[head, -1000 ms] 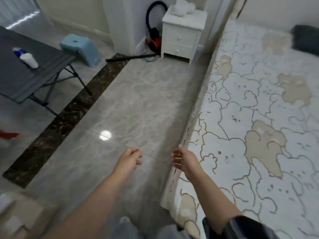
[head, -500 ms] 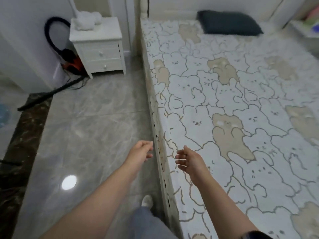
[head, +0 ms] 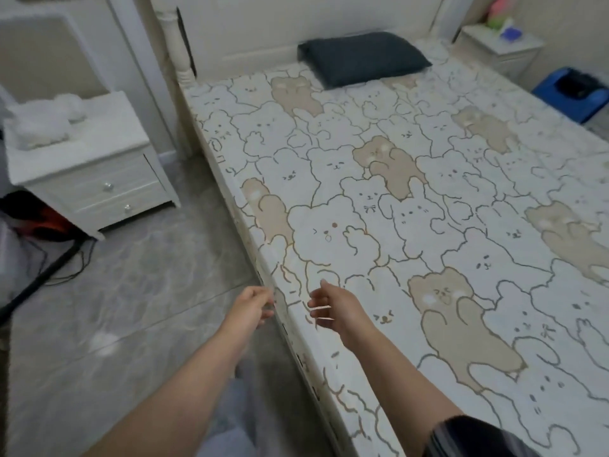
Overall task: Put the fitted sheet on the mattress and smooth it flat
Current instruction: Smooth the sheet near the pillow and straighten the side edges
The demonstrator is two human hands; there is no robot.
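Head view: the fitted sheet [head: 412,225] covers the mattress, now seen nearer, with the dark pillow [head: 362,57] larger than before. Left hand [head: 252,306] hangs loosely curled and empty beside the bed edge; right hand [head: 333,308] hovers over the sheet, fingers relaxed, empty.

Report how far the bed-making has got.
Looks done: the white fitted sheet printed with beige and white bears covers the mattress top and wraps over the near side edge, lying flat with no big wrinkles in view; a dark grey pillow sits at the head. In hand: nothing. The left hand and right hand hover near the edge. Left: perhaps final smoothing; the far corners are out of view.
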